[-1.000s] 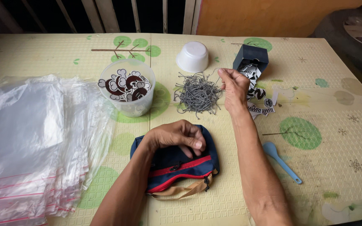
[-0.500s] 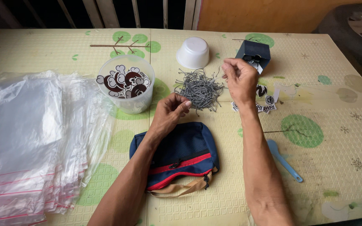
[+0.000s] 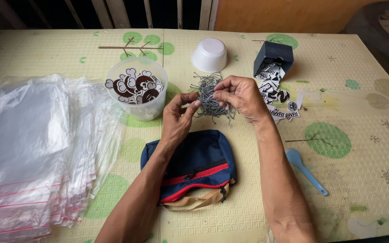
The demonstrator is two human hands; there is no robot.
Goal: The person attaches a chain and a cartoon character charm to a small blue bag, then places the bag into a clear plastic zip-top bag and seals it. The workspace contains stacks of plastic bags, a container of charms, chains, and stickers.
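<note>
Both hands now meet above the pile of grey strings (image 3: 210,96), which lies on the counter (image 3: 361,130) at about 12 o'clock from the pouch (image 3: 194,166). A second ago the left hand (image 3: 178,119) pressed flat on the pouch and the right hand (image 3: 241,96) reached toward the dark box (image 3: 273,56) at 2 o'clock; half a second ago the left had lifted to the pile. Now both have closed in on the same strand, so the pouch lies untouched and the work has passed to the strings.

The left fingers (image 3: 190,101) pinch a string between thumb and forefinger, the rest curled loosely. The right fingers (image 3: 223,90) are clenched on the upper part of the same tangle, pulling a strand or loop apart from the heap. Whether it is one string or several, I cannot tell.

About them: a clear cup (image 3: 136,92) of round black-and-white badges at 10 o'clock from the pouch, a white bowl (image 3: 209,54) upside down beyond the strings, the dark box on its side with printed tags (image 3: 278,96) spilling out just right of the right hand, a stack of clear zip bags (image 3: 32,148) at 9 o'clock, and a light blue spoon (image 3: 305,168) at 3 o'clock.
</note>
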